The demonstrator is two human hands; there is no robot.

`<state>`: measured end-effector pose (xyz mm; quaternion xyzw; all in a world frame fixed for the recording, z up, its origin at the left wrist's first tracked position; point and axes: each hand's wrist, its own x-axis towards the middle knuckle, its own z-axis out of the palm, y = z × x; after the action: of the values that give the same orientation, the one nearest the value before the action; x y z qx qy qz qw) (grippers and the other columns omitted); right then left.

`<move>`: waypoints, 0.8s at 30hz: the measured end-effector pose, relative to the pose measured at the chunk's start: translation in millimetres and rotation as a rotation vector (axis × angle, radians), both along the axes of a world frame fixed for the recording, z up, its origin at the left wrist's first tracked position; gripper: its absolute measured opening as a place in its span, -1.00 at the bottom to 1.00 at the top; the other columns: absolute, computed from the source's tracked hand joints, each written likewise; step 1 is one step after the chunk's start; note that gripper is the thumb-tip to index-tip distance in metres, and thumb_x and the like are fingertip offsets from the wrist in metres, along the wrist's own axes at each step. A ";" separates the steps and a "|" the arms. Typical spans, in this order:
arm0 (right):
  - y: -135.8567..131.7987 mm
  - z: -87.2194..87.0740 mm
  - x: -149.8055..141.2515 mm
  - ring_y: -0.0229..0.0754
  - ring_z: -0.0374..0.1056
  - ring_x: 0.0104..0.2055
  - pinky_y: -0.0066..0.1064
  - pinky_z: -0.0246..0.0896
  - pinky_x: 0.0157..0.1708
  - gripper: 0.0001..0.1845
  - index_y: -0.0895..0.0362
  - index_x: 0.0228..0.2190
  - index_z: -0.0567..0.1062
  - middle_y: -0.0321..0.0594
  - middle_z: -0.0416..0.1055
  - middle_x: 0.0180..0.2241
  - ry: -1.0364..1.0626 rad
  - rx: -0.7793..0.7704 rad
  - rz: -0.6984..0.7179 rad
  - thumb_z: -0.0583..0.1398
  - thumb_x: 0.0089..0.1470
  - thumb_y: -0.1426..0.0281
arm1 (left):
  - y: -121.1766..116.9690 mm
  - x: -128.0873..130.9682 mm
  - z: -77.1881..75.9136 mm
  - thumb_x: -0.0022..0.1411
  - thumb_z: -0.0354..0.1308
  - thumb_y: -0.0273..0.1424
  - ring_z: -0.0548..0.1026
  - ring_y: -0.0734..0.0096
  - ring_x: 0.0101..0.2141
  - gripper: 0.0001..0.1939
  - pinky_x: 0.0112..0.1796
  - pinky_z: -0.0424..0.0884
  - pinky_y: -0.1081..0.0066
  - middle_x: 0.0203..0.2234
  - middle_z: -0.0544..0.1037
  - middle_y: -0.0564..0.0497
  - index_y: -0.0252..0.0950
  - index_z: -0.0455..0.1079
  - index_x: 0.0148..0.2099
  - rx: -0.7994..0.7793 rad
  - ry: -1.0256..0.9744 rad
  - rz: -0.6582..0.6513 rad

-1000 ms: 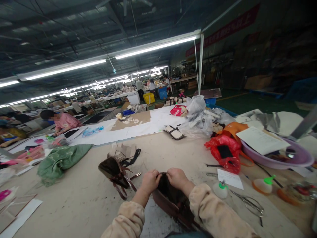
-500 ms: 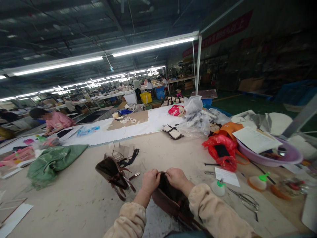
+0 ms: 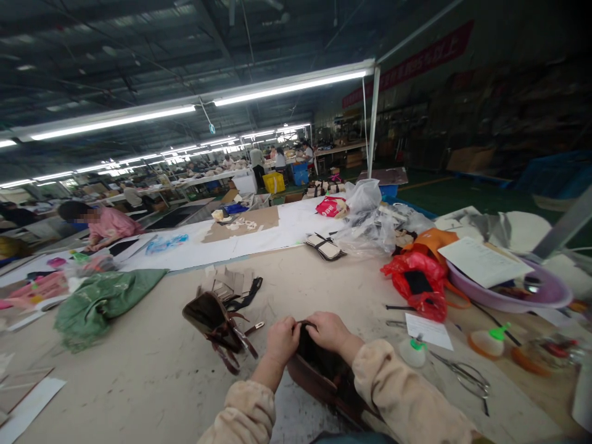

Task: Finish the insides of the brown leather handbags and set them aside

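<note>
A dark brown leather bag [image 3: 324, 379] lies on the worktable [image 3: 152, 364] right in front of me. My left hand [image 3: 281, 340] pinches its upper rim on the left, fingers closed. Close beside it, my right hand [image 3: 329, 332] grips the same rim, fingers curled over the edge. Both sleeves are beige. A second brown leather bag [image 3: 213, 320] with loose straps lies just left of my hands.
Scissors [image 3: 465, 377], two green-capped glue bottles [image 3: 412, 351] and a paper slip [image 3: 428, 331] lie to the right. Farther right are a red plastic bag [image 3: 419, 277] and a purple basin [image 3: 550, 296]. A green cloth [image 3: 104, 299] lies at left. A person in pink [image 3: 108, 225] works beyond.
My hands stay on the bag's rim, almost unmoved. The view has shifted slightly.
</note>
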<state>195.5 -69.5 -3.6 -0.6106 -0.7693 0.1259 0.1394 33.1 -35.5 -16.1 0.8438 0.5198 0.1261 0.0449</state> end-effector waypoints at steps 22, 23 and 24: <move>-0.2 -0.3 -19.6 -0.18 0.32 -0.28 -0.44 0.09 -0.32 -0.72 0.11 -0.36 0.46 -0.19 0.45 -0.35 -0.045 0.031 -0.070 0.00 0.02 0.28 | -7.7 -6.1 -13.9 0.16 -0.08 -0.38 0.38 0.43 -0.43 -0.81 -0.38 0.20 0.47 -0.52 0.43 0.01 -0.29 0.28 -0.45 -0.059 -0.261 -0.015; -0.5 -0.6 -20.4 -0.19 0.32 -0.27 -0.44 0.09 -0.32 -0.72 0.10 -0.36 0.46 -0.20 0.45 -0.35 -0.045 0.036 -0.065 0.00 0.03 0.29 | -7.2 -6.9 -14.7 0.15 -0.07 -0.38 0.38 0.43 -0.43 -0.82 -0.38 0.20 0.47 -0.52 0.43 0.01 -0.29 0.27 -0.45 -0.070 -0.288 -0.024; -0.6 -1.0 -20.7 -0.19 0.32 -0.28 -0.45 0.09 -0.32 -0.72 0.09 -0.36 0.46 -0.20 0.45 -0.35 -0.050 0.037 -0.057 -0.01 0.04 0.29 | -6.8 -7.5 -15.3 0.14 -0.06 -0.38 0.38 0.43 -0.43 -0.84 -0.38 0.21 0.47 -0.52 0.42 0.02 -0.29 0.26 -0.45 -0.082 -0.315 -0.027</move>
<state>174.7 -70.1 -4.6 -0.6326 -0.7570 0.0924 0.1348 25.6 -42.2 -31.4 0.8178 0.4997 0.2350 0.1620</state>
